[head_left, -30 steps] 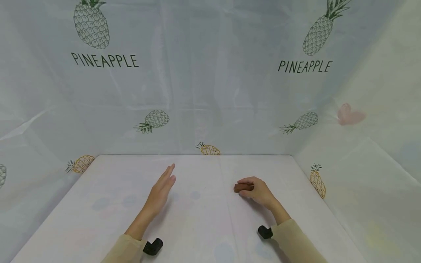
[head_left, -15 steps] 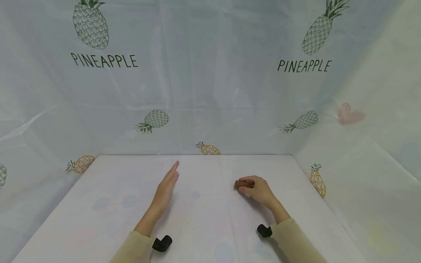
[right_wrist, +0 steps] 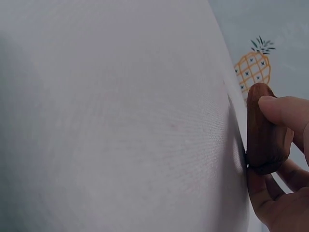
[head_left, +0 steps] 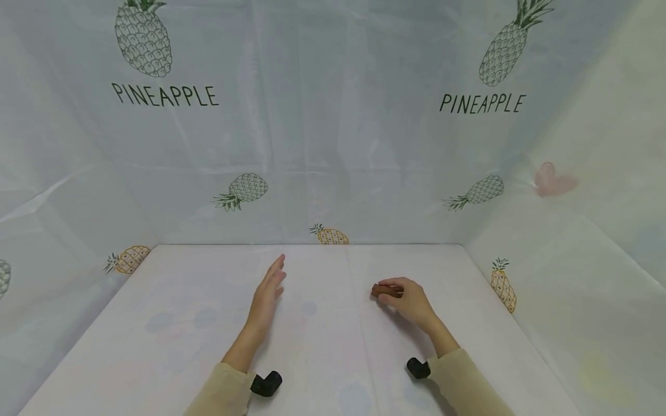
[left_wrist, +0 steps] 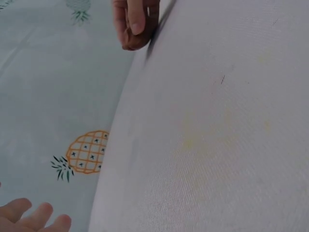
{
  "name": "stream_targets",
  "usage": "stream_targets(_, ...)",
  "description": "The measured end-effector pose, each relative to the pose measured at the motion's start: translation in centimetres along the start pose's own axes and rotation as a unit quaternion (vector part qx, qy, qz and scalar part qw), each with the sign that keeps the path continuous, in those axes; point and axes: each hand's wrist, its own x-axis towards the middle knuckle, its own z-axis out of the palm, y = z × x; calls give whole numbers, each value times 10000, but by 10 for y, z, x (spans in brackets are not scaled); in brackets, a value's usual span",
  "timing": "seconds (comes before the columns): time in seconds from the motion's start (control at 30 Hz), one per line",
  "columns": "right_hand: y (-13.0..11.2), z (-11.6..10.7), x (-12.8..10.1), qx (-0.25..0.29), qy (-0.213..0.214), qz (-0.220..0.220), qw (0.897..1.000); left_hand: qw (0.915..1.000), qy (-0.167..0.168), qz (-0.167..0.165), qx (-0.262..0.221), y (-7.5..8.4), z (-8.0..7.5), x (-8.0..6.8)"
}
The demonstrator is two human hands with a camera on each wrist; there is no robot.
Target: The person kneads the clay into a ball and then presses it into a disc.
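The brown block (right_wrist: 262,133) sits right of centre in the head view's lower half, pinched between the right hand's (head_left: 412,301) thumb and fingers. There its long axis runs roughly sideways, one end poking out leftward; whether it touches the white table (head_left: 322,358) I cannot tell. The left hand (head_left: 264,303), fingers straight and holding nothing, is well apart, left of centre; the right is nearer.

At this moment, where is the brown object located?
In the head view, the brown object is right of centre, gripped by the right hand over the white table; whether it touches down is unclear.
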Motion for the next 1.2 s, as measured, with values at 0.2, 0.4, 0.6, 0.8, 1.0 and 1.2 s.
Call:
stream_targets(0.2, -3, 0, -2, 119, -25, -39, 9999, 9999, 138, 17, -93, 0, 9, 0)
stream_targets(0.4, -18, 2, -2, 258, -72, -238, 9994, 9996, 152, 45, -243, 2, 13, 1)
stream_targets(0.6, -32, 9, -5, 339, -68, -469, 9983, 9978, 136, 106, -634, 2, 18, 4)
stream_targets(0.8, -55, 18, -9, 535, -195, -619, 9965, 9945, 99, 58, -1046, 2, 25, 7)
stream_targets(1.0, -80, 29, -13, 722, -388, -835, 9931, 9906, 75, -38, -1366, 4, 32, 10)
stream_targets(1.2, -98, 41, -16, 813, -388, -988, 9910, 9896, 168, -116, -1424, 9, 38, 11)
